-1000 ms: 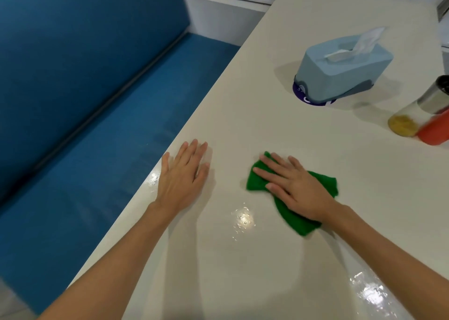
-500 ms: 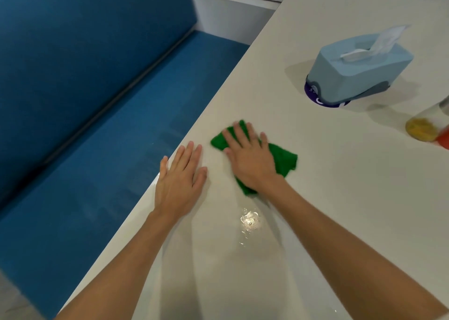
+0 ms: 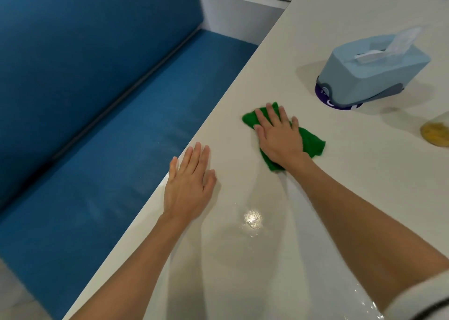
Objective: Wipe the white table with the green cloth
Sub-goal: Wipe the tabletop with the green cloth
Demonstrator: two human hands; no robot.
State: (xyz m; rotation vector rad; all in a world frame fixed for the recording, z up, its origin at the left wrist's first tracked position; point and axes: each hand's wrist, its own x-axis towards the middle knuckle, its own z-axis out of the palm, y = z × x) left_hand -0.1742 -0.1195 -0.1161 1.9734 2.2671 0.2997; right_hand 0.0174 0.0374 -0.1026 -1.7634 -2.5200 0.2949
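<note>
- The green cloth (image 3: 308,141) lies flat on the white desk (image 3: 315,222), pinned under the right hand (image 3: 279,137). It sits between the desk's left edge and the blue tissue box (image 3: 374,69).
- Right-hand fingers (image 3: 271,112) are spread and laid flat on the cloth. They press down on it and do not pinch it. The fingertips point away from the person, toward the far end of the desk.
- The cloth's long axis runs diagonally, from a far-left corner beyond the fingertips to a near-right lobe beside the wrist. Cloth shows on both sides of the hand.
- The left hand (image 3: 189,186) rests palm-down on the bare desk at its left edge, fingers straight and close together, holding nothing. It is near the cloth but apart from it. The right hand is the working hand.
- Governing relation: unwiped surface lies ahead and to the right of the fingertips, toward the tissue box and the jar with yellow contents (image 3: 436,134). A further stroke that way would probably need to stop short of them.
- A wet sheen (image 3: 252,219) marks the desk nearer the person, between the forearms.
- Change from the earlier frames: one second ago the cloth lay closer to the person with the right-hand fingers angled toward the left edge. It has since travelled outward and left, and the fingers now point up the desk. The left hand has kept its place.
</note>
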